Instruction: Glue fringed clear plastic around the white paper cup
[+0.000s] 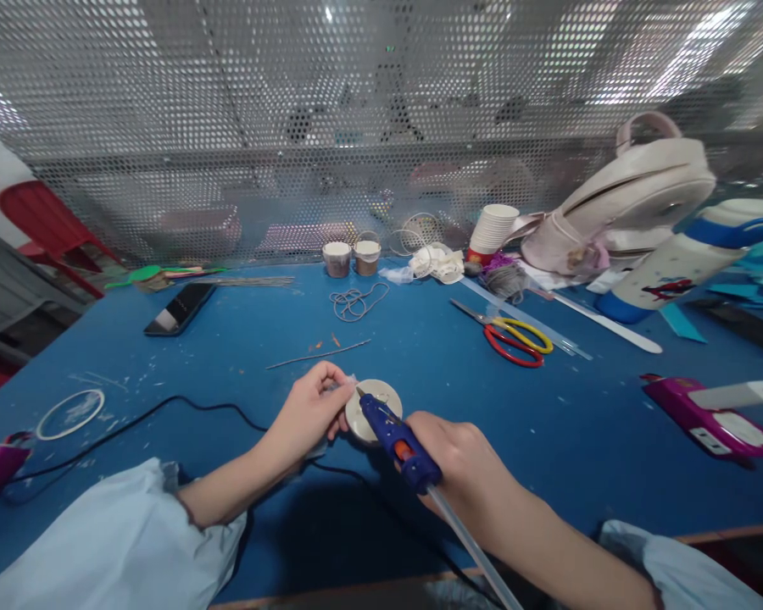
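Observation:
My right hand [464,466] grips a blue hot glue gun [402,440], with a long clear glue stick [474,546] coming out of its back. The nozzle points toward the fingertips of my left hand [311,411]. Thumb and index finger of that hand are pinched together at the left rim of a small round cream-white dish [362,421]. Something pale shows at the fingertips, too small to name. Part of the dish is covered by the glue gun. Just beyond lies a thin grey twisted cord [318,354].
Scissors [509,333] with red and yellow handles lie right of centre. A black cable [216,407] crosses the blue table [229,500]. Farther off are a phone [179,309], two small tubs [351,260], stacked paper cups [492,233], a backpack [629,199] and a bottle [674,263]. Perforated metal mesh [260,110] closes the back.

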`<state>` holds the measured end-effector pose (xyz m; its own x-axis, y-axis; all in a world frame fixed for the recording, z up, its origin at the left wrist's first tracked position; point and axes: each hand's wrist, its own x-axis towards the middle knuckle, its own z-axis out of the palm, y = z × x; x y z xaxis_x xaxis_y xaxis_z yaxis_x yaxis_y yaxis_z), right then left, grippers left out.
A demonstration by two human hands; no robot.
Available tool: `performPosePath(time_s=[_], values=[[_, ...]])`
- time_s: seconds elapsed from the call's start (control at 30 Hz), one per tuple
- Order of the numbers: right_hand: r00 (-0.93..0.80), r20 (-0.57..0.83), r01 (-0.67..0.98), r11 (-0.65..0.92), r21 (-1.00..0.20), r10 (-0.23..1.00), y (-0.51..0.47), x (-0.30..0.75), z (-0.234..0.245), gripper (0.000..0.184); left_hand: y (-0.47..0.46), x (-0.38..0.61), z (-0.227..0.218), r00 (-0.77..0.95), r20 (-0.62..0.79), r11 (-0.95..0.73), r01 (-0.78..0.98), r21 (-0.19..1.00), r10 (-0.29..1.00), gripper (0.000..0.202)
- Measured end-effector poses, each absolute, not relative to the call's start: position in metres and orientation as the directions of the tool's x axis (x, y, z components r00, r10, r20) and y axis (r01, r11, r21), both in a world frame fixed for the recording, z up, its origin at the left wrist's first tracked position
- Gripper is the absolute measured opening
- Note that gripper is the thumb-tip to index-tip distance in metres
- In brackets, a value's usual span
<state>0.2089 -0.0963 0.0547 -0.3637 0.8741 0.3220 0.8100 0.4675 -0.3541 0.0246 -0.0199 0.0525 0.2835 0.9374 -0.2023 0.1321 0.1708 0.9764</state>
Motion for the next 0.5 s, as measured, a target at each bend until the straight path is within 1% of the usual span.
performPosePath(time_s=[0.17,0.27,0.33,0.4,0.47,0.5], values=[[-0.355,0.32,0.825,0.455,-0.336,0.879,-0.096,0.212,0.051,0.01,-0.02,0.024,0.052,0.289,-0.219,0.184,0.141,0.973,0.932,0.02],[-0.322,0.318,0.824,0.43,-0.37,0.891,-0.097,0.213,0.05,0.007,-0.02,0.024,0.052,0.291,-0.223,0.189,0.14,0.972,0.93,0.019],[-0.295,0.316,0.795,0.415,-0.442,0.902,-0.099,0.215,0.055,0.005,-0.02,0.024,0.052,0.291,-0.22,0.19,0.128,0.973,0.931,0.018],[-0.262,0.316,0.737,0.401,-0.545,0.912,-0.101,0.217,0.064,0.005,-0.02,0.024,0.05,0.293,-0.219,0.192,0.118,0.974,0.931,0.017],[-0.19,0.287,0.685,0.337,-0.646,0.939,-0.1,0.222,0.076,0.009,-0.019,0.024,0.049,0.297,-0.215,0.19,0.11,0.976,0.93,0.018],[-0.128,0.256,0.664,0.275,-0.696,0.958,-0.098,0.225,0.081,0.011,-0.018,0.024,0.049,0.298,-0.212,0.188,0.107,0.976,0.931,0.019]])
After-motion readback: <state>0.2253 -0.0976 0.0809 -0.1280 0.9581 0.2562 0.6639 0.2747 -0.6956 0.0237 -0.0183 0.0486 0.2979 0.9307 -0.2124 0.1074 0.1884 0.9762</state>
